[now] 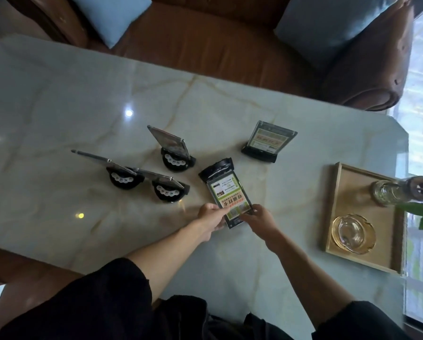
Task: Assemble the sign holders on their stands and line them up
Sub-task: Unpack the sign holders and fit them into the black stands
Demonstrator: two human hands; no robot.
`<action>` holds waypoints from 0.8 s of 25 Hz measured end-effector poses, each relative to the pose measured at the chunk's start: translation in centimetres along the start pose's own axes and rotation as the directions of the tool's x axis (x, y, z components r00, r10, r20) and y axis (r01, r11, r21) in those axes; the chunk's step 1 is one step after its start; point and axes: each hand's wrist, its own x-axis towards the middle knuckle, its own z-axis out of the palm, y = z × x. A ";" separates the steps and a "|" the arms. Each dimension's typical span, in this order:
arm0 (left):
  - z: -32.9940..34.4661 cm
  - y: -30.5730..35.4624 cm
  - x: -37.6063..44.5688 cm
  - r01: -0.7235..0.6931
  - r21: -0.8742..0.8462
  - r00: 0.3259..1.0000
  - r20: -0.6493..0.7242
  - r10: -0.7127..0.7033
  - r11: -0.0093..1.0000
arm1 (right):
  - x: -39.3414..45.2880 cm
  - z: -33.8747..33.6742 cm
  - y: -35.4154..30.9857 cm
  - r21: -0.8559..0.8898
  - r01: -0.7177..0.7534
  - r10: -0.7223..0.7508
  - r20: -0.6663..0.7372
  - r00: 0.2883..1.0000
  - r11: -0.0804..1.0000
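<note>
On the pale veined marble table (58, 94), four clear acrylic sign holders stand on black stands: three at left (154, 177), one at far right (269, 142). You pinch the fifth green-and-white sign holder (226, 196), tilted on its black stand, with left hand (211, 218) and right hand (259, 220) closed on its near edge; seating it and lining up remain, by appearance.

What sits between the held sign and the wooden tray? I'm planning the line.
Nothing: the head view shows bare marble table between the sign and the tray.
</note>
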 end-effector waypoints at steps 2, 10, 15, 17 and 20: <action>-0.2 0.0 -0.2 0.004 -0.002 0.999 0.034 -0.004 1.000 | 0.0 -0.2 0.7 0.043 -0.061 0.061 0.007 0.998 0.997; -0.8 2.4 -2.8 0.019 -0.209 0.960 0.279 0.041 0.978 | -3.8 -2.2 -3.4 0.557 -0.106 0.105 0.034 0.994 0.823; -1.5 5.7 -4.0 -0.127 -0.065 0.954 0.266 0.140 0.990 | -4.1 -4.0 -10.8 0.100 0.226 -0.209 -0.160 0.965 0.969; -2.1 6.6 -4.3 -0.220 -0.026 0.947 0.234 0.220 0.975 | -3.8 -4.5 -13.2 -0.231 0.276 -0.324 -0.208 0.923 0.933; -3.4 7.9 -4.4 -0.359 -0.053 0.917 0.167 0.363 0.932 | -3.8 -4.7 -14.6 -0.539 0.289 -0.456 -0.204 0.866 0.791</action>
